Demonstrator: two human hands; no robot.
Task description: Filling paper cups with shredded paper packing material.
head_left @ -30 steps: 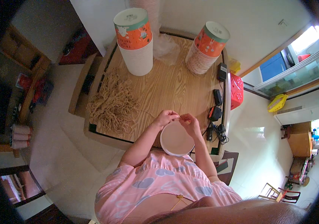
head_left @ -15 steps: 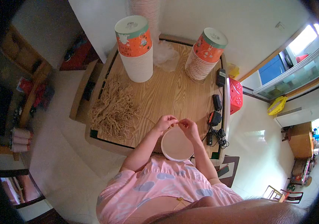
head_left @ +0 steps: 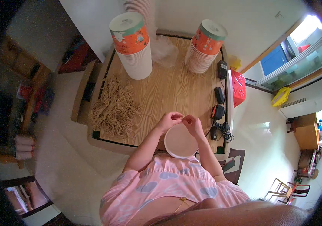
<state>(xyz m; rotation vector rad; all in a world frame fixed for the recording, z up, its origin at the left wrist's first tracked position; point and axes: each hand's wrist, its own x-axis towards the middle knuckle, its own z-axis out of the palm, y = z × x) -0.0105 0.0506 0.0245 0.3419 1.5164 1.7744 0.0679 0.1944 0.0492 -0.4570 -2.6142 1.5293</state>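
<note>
A round paper tub [head_left: 181,141] with a pale inside stands in front of me, its open mouth facing up, close against my dress. At its far rim my left hand [head_left: 171,120] is closed in a pinch on thin tan twine. My right hand [head_left: 193,125] pinches right beside it, fingertips almost touching the left ones. The short bit of twine between them is mostly hidden by the fingers. A loose heap of tan twine [head_left: 115,109] lies to the left on the wooden table [head_left: 164,90].
Two tall stacks of paper tubs, a left stack [head_left: 134,56] and a right stack [head_left: 205,47], stand at the back. Clear plastic wrap [head_left: 164,52] lies between them. Black adapters [head_left: 218,95] and a cable bundle [head_left: 227,135] line the right edge. A red stool [head_left: 238,88] stands beyond.
The view has shifted slightly. Both hands stay at the tub's far rim, and their fingertips have come closer together.
</note>
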